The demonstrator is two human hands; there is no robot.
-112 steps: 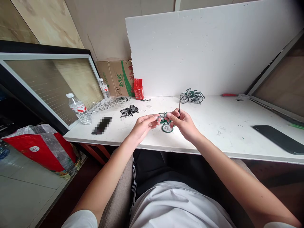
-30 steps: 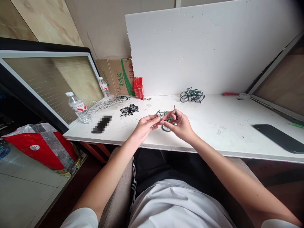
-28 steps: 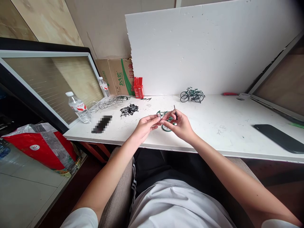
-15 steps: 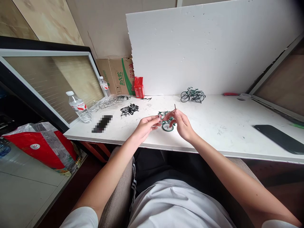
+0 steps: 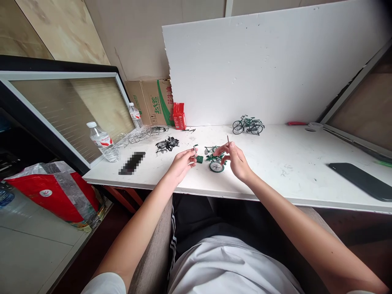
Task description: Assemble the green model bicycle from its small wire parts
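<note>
A slim silvery part with a dark crosspiece at its top (image 5: 195,147) stands pinched in the fingertips of my left hand (image 5: 182,163), which is closed. Just right of those fingers lies a small green block (image 5: 199,159) on the white table. My right hand (image 5: 236,161) grips a thin metal rod (image 5: 228,139) between thumb and forefinger, its tip pointing up. Its other fingers curl beside a green model bicycle (image 5: 216,166), partly covering it; whether they touch it I cannot tell. The bicycle's wheel faces me.
Green model bicycles (image 5: 248,125) stand at the back, and dark bicycle parts (image 5: 167,143) lie left of my hands. Beyond them are wire-like part frames (image 5: 139,136), a red box (image 5: 179,116) and water bottles (image 5: 102,141). A dark phone (image 5: 361,179) lies at right; a white board (image 5: 260,69) stands behind.
My left hand has moved left, away from the green bicycle, with the slim part in its fingers. The green block now shows beside it. My right hand has shifted slightly right.
</note>
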